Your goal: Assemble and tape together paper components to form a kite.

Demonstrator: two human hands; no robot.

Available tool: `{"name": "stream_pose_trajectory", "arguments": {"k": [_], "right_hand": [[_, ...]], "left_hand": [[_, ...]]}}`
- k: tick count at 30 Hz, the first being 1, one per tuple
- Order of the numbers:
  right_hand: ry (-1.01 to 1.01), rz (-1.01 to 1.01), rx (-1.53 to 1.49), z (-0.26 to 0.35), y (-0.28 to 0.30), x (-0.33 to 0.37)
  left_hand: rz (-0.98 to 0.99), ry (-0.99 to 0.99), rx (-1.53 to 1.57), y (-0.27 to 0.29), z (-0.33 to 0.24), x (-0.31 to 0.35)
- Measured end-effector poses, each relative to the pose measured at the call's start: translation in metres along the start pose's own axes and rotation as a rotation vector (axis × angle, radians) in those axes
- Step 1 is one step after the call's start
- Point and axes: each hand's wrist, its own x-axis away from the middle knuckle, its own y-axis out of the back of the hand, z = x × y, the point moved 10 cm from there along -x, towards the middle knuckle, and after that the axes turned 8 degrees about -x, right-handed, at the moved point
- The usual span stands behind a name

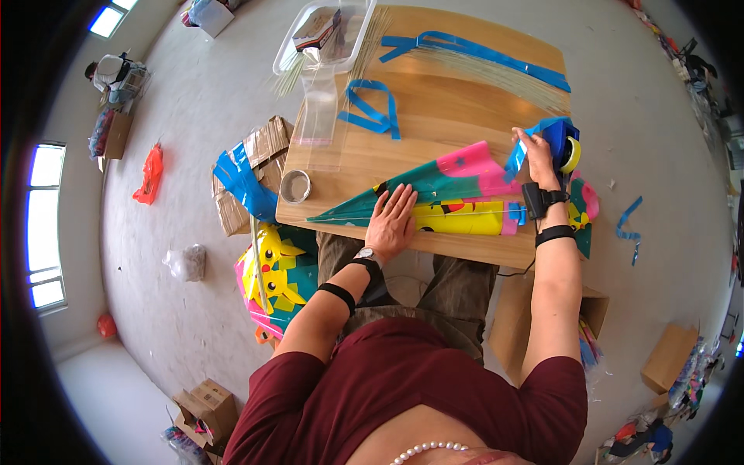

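On the wooden table (310, 151) lies a long folded kite (457, 182) of pink, teal and yellow film with a cartoon print, narrowing to a point at the left. My left hand (392, 221) rests flat on its middle, fingers stretched out. At the table's right edge my right hand (536, 157) is beside a blue tape dispenser (563, 138) with a yellow tape roll (571, 155). Its bent fingers appear closed on a shiny blue strip (514, 163) that hangs towards the kite's pink end. A thin pale rod (465, 215) runs along the kite's near side.
A tape roll (295, 187) stands at the left corner. Blue ribbons (370, 112), a clear bag (319, 108), thin sticks (496, 74) and a plastic tub (364, 39) lie farther back. Left of the table are crumpled cardboard (232, 209) and another printed kite (271, 267); a carton (511, 325) stands right of my legs.
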Motion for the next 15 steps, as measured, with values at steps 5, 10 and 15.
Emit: {"name": "stream_pose_trajectory", "arguments": {"k": [5,10,15], "right_hand": [[-0.171,0.142,-0.605,0.011,-0.02,-0.004],[-0.014,0.158,-0.583,0.054,0.0,-0.023],[0.045,0.127,-0.393,0.084,0.035,-0.038]], "left_hand": [[0.002,0.002,-0.005,0.001,0.001,-0.001],[-0.004,-0.001,0.007,0.002,0.0,-0.002],[-0.011,0.001,0.001,0.001,0.001,-0.001]]}}
